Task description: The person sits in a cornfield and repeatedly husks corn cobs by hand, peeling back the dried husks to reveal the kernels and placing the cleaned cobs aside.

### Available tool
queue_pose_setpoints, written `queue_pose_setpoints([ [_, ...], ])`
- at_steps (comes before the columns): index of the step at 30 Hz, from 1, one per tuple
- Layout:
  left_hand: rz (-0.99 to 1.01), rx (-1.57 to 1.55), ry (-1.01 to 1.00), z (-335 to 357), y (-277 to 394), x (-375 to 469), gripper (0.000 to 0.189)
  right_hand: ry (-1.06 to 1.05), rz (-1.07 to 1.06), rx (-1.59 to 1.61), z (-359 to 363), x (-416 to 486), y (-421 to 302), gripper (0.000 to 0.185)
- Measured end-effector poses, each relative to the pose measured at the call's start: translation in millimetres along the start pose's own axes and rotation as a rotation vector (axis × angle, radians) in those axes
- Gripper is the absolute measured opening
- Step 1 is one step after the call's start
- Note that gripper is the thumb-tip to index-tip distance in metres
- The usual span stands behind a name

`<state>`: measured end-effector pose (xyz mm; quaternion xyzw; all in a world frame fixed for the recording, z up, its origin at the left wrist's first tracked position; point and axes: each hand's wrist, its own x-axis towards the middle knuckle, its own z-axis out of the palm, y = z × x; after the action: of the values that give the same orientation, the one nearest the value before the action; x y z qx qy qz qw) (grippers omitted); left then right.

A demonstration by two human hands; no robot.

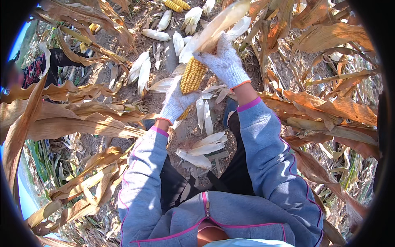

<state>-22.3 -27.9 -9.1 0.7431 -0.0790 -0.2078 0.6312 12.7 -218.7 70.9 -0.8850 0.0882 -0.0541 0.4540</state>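
A yellow ear of corn (193,76) tilts between my two hands, its kernels bare along the middle. My left hand (180,100), in a white knit glove with an orange cuff edge, wraps around its lower part. Some kernels show below that grip. My right hand (222,60), gloved alike, is closed at the upper end of the ear around pale dry husk leaves (220,26). Those leaves rise past the fingers towards the top of the view, and the tip of the ear is hidden behind the husk and glove.
Loose husks (205,148) lie on the soil between my legs, and more husks (155,34) lie ahead. Bare yellow ears (176,5) rest at the top. Dry corn stalks and leaves (333,108) crowd the right; long leaves (83,120) reach in from the left. Another person (46,66) is at far left.
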Motion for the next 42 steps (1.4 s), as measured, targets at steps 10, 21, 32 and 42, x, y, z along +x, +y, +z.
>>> queue_pose_setpoints([
  [10, 0.052, -0.053, -0.029, 8.5, -13.4, 5.4, 0.067, 0.136, -0.829, -0.341, 28.9, 1.3, -8.3, 0.027],
  [21, -0.122, -0.536, -0.165, 13.3, 25.0, -18.9, 0.047, 0.34, 0.104, 1.279, 61.0, 22.7, 1.2, 0.018],
  [32, -0.066, -1.156, -0.206, -9.1, 35.8, -20.3, 0.061, 0.095, 0.439, 1.614, 36.9, 17.1, -10.6, 0.012],
  [42, -0.09, -1.116, -0.395, -41.5, 30.6, -18.1, 0.064, -0.3, -0.149, 0.515, 28.7, 17.8, 5.1, 0.05],
])
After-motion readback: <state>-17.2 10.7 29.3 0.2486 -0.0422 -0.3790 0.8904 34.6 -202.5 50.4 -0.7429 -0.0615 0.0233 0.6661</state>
